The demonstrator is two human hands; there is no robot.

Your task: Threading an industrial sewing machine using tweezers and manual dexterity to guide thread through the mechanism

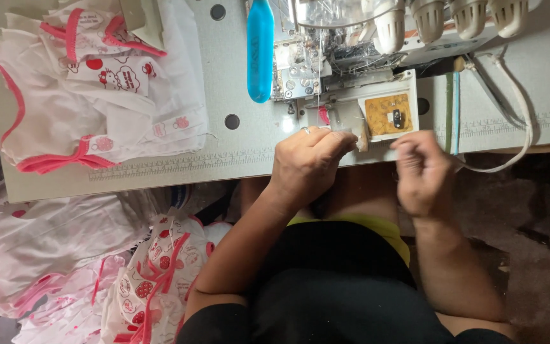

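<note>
white-and-pink printed garments (pixel 97 83), blue tool (pixel 260 51)

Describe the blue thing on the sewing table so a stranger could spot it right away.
Start at the grey sewing table and find the white overlock machine at its far edge. Just beside the machine's metal needle area, toward the pile of white and pink garments, lies the bright blue elongated plastic piece. Nothing else there is blue and glossy.

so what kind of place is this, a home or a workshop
Most likely a small garment sewing workshop. A grey industrial overlock sewing machine with white thread cones sits on the pale worktable, and stacks of white, pink-trimmed printed children's garments lie on it, with more heaped below.
</note>
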